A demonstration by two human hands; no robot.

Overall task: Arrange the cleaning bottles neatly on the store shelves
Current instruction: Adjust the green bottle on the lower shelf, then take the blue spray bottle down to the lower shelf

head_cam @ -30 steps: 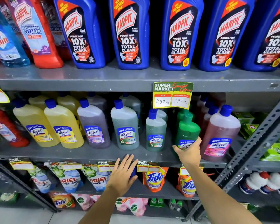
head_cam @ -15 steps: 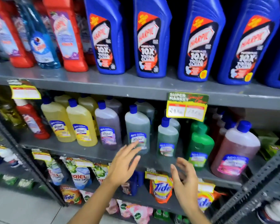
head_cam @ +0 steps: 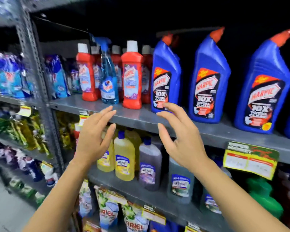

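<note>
Blue Harpic bottles with orange caps stand in a row on the upper grey shelf. Left of them are red Harpic bottles and a clear blue spray bottle. Yellow, purple and grey Lizol bottles stand on the shelf below. My left hand and my right hand are raised in front of the upper shelf's edge, both with fingers apart and holding nothing. My right fingertips are just in front of the leftmost blue bottle.
A yellow price tag hangs from the upper shelf at the right. Ariel pouches fill the lowest shelf. A grey upright post separates a left bay holding blue pouches. A green bottle stands low right.
Both hands have risen from the Lizol shelf to the upper shelf's edge. My view has swung up and to the left, bringing the bottle caps and the left bay into sight.
</note>
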